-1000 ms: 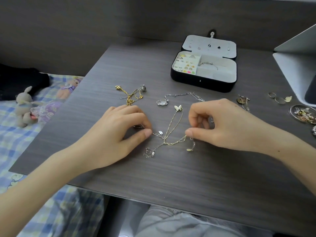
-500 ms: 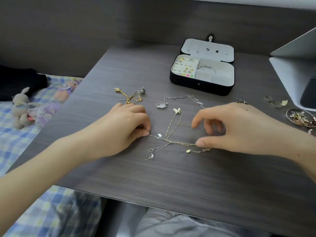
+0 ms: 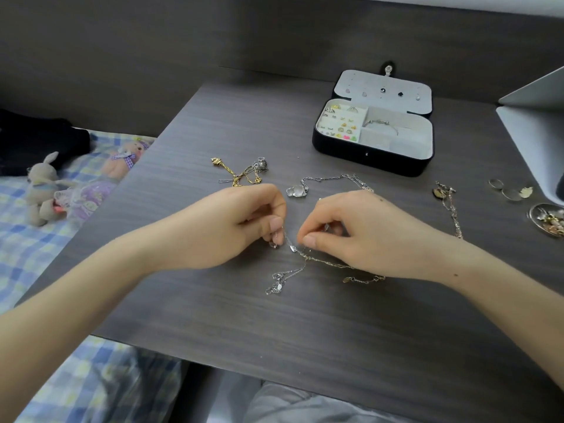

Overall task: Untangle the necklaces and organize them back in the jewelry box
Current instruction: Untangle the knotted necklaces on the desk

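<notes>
**No readable text**

No word, number, brand or sign can be read anywhere in the frame. The jewelry box [image 3: 366, 158] at upper right shows no legible label, and any markings on the small pieces inside are too small to tell.

You have soft, even daylight here, fairly bright and without hard edges. The brightest surface sits at your upper right, the pale white angled panel [image 3: 531, 126]. Your left hand [image 3: 232, 221] and right hand [image 3: 360, 233] throw only faint, diffuse shadows onto the dark grey wood-grain tabletop [image 3: 335, 331], which shows a dull sheen but no glare. The thin tangled silver and gold chains [image 3: 280, 281] pinched in your fingers catch small glints, and single links are too fine to resolve. The wide lens bows the table edges and swells your forearms at the lower corners. The blue checked fabric [image 3: 91, 386] at lower left is smeared soft.
</notes>
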The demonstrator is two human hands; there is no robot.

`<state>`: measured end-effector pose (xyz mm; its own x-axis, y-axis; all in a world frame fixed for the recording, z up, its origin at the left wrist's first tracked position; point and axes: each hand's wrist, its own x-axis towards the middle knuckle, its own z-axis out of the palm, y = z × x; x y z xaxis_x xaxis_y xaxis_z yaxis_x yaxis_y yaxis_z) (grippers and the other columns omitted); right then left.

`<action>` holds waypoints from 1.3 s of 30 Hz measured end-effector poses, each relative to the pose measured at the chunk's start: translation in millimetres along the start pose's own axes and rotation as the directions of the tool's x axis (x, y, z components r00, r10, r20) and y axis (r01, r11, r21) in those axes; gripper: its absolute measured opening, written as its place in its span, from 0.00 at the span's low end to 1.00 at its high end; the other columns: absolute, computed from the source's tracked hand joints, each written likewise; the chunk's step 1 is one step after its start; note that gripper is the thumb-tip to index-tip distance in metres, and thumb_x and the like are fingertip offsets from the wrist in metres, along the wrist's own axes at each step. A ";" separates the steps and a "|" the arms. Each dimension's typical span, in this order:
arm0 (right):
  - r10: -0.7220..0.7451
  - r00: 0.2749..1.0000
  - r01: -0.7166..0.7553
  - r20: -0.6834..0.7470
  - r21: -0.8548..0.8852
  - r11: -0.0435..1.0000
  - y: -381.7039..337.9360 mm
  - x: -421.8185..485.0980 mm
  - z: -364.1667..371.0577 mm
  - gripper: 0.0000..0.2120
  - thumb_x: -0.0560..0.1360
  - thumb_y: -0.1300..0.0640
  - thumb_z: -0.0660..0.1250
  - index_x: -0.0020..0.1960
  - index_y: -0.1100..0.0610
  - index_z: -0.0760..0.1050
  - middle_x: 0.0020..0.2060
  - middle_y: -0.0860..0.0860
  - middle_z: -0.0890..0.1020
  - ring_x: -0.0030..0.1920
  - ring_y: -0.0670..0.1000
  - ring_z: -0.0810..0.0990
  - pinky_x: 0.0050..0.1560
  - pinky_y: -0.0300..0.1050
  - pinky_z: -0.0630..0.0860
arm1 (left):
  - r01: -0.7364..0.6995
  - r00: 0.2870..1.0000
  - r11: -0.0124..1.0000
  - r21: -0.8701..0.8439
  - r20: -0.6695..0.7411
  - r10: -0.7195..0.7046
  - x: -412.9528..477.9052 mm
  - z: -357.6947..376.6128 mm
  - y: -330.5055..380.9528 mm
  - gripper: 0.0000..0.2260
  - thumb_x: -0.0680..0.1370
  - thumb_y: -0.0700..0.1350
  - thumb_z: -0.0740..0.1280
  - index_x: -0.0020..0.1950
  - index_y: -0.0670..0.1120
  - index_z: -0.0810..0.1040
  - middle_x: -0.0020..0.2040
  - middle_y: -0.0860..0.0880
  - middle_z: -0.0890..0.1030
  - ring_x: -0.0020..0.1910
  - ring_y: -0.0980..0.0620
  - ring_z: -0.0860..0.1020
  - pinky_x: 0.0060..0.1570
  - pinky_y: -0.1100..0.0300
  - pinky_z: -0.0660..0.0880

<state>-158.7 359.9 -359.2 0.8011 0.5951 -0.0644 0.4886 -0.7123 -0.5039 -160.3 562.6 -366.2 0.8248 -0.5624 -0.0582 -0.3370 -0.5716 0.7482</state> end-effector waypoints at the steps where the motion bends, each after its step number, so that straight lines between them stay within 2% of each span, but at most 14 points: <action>1: 0.000 1.000 0.000 0.011 0.004 1.000 -1.2 1.2 0.5 0.04 0.74 0.51 0.67 0.44 0.47 0.81 0.34 0.39 0.78 0.37 0.35 0.73 0.37 0.30 0.64 | 0.001 1.000 1.000 -0.010 -0.001 -0.001 0.9 0.4 0.6 0.07 0.80 0.37 0.61 0.43 0.46 0.72 0.39 0.54 0.82 0.41 0.57 0.78 0.46 0.64 0.73; 3: 0.005 1.000 -0.005 0.022 0.009 1.000 -3.1 3.2 1.2 0.03 0.72 0.50 0.69 0.43 0.47 0.81 0.35 0.41 0.79 0.37 0.36 0.73 0.37 0.31 0.64 | 0.008 1.000 1.000 -0.026 -0.016 -0.008 2.1 1.2 0.0 0.09 0.80 0.38 0.60 0.42 0.47 0.71 0.38 0.54 0.81 0.39 0.58 0.77 0.44 0.67 0.72; 7: 0.004 1.000 -0.003 0.025 -0.034 0.999 -3.2 7.0 3.5 0.03 0.71 0.48 0.69 0.39 0.44 0.78 0.33 0.41 0.78 0.38 0.38 0.72 0.36 0.32 0.63 | -0.001 0.999 1.000 -0.023 -0.048 0.000 2.2 2.6 -0.7 0.07 0.79 0.45 0.59 0.40 0.51 0.70 0.36 0.56 0.80 0.38 0.55 0.75 0.42 0.64 0.70; 12: 0.022 0.999 -0.020 0.041 -0.046 0.999 -4.4 9.0 2.7 0.05 0.72 0.50 0.68 0.37 0.44 0.77 0.28 0.38 0.76 0.36 0.36 0.72 0.33 0.32 0.63 | 0.023 0.995 1.000 -0.012 -0.100 -0.024 1.1 6.1 -0.8 0.10 0.80 0.39 0.60 0.41 0.50 0.70 0.33 0.56 0.76 0.33 0.59 0.70 0.36 0.69 0.66; 15: 0.048 0.997 -0.050 0.056 0.037 0.998 -2.6 9.7 -2.4 0.08 0.73 0.51 0.69 0.35 0.45 0.75 0.27 0.31 0.74 0.33 0.35 0.73 0.34 0.31 0.65 | 0.038 0.991 0.999 -0.022 -0.126 -0.040 0.0 9.7 -2.5 0.07 0.80 0.38 0.59 0.46 0.50 0.72 0.32 0.54 0.73 0.33 0.58 0.69 0.34 0.68 0.66; 18: 0.067 0.995 -0.072 0.076 0.068 0.995 -0.4 9.5 -4.5 0.09 0.74 0.52 0.68 0.35 0.45 0.75 0.24 0.32 0.73 0.30 0.36 0.72 0.33 0.31 0.65 | 0.058 0.988 0.998 -0.005 -0.143 -0.059 0.7 13.0 -1.9 0.08 0.80 0.39 0.59 0.47 0.50 0.74 0.32 0.48 0.72 0.32 0.55 0.67 0.34 0.64 0.64; 21: 0.093 0.993 -0.100 0.068 0.119 0.988 0.7 8.8 -4.3 0.07 0.75 0.53 0.67 0.38 0.49 0.78 0.21 0.34 0.72 0.27 0.38 0.71 0.32 0.31 0.65 | 0.063 0.983 0.997 0.048 -0.178 -0.053 1.8 15.7 -1.2 0.09 0.80 0.41 0.58 0.46 0.51 0.75 0.30 0.51 0.69 0.33 0.54 0.67 0.35 0.63 0.64; 24: 0.113 0.993 -0.117 0.043 0.121 0.986 3.2 9.1 -3.7 0.06 0.75 0.52 0.67 0.39 0.50 0.78 0.22 0.34 0.73 0.27 0.39 0.71 0.32 0.32 0.65 | 0.043 0.987 0.994 0.105 -0.162 -0.026 1.8 19.4 -1.8 0.06 0.79 0.46 0.59 0.45 0.52 0.74 0.31 0.54 0.71 0.33 0.57 0.69 0.34 0.67 0.65; 27: 0.126 0.992 -0.129 0.029 0.099 0.987 4.9 7.8 -3.3 0.07 0.74 0.51 0.67 0.38 0.48 0.77 0.24 0.33 0.74 0.29 0.38 0.72 0.32 0.33 0.64 | 0.005 0.989 0.988 0.152 -0.147 0.017 1.8 21.8 -2.6 0.04 0.77 0.49 0.63 0.43 0.51 0.76 0.27 0.52 0.68 0.30 0.55 0.68 0.33 0.69 0.64; 29: 0.141 0.990 -0.143 0.024 0.092 0.985 5.5 5.7 -3.4 0.07 0.74 0.51 0.67 0.38 0.48 0.78 0.25 0.34 0.74 0.29 0.39 0.72 0.33 0.36 0.64 | -0.015 0.987 0.983 0.184 -0.156 0.044 2.8 22.8 -3.6 0.05 0.75 0.51 0.66 0.41 0.52 0.76 0.28 0.52 0.71 0.32 0.55 0.70 0.34 0.70 0.64; 31: 0.158 0.987 -0.159 0.019 0.085 0.984 5.7 3.4 -3.2 0.07 0.74 0.50 0.67 0.38 0.48 0.78 0.25 0.33 0.74 0.29 0.38 0.73 0.33 0.37 0.64 | -0.018 0.985 0.979 0.204 -0.165 0.053 4.5 23.3 -4.7 0.05 0.74 0.50 0.67 0.39 0.54 0.76 0.30 0.51 0.75 0.34 0.55 0.71 0.34 0.70 0.65; 33: 0.171 0.985 -0.171 0.011 0.069 0.983 6.1 1.2 -2.0 0.07 0.73 0.49 0.67 0.37 0.48 0.78 0.25 0.33 0.74 0.29 0.37 0.73 0.33 0.37 0.63 | -0.009 0.985 0.973 0.232 -0.167 0.049 5.8 23.6 -4.3 0.06 0.74 0.47 0.68 0.38 0.53 0.75 0.29 0.52 0.73 0.34 0.58 0.71 0.33 0.71 0.64; 36: 0.195 0.981 -0.195 -0.004 0.042 0.980 6.4 -2.0 -0.8 0.09 0.73 0.49 0.66 0.35 0.48 0.76 0.24 0.34 0.74 0.29 0.37 0.72 0.33 0.37 0.63 | -0.010 0.979 0.954 0.298 -0.191 0.070 8.0 23.9 -4.1 0.05 0.74 0.48 0.67 0.37 0.52 0.75 0.26 0.56 0.69 0.32 0.63 0.71 0.35 0.73 0.63; 39: 0.225 0.974 -0.224 -0.018 0.029 0.974 6.9 -6.0 -1.5 0.09 0.73 0.49 0.65 0.35 0.49 0.76 0.24 0.34 0.75 0.28 0.37 0.72 0.33 0.37 0.62 | 0.013 0.975 0.931 0.364 -0.213 0.069 10.9 21.3 -5.2 0.04 0.70 0.51 0.61 0.37 0.53 0.74 0.28 0.56 0.71 0.32 0.63 0.71 0.37 0.74 0.61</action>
<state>-159.6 350.9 -361.0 0.8964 0.4131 -0.1608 0.2864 -0.8165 -0.5012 -159.1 546.8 -384.9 0.8771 -0.4607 0.1357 -0.4683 -0.7575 0.4549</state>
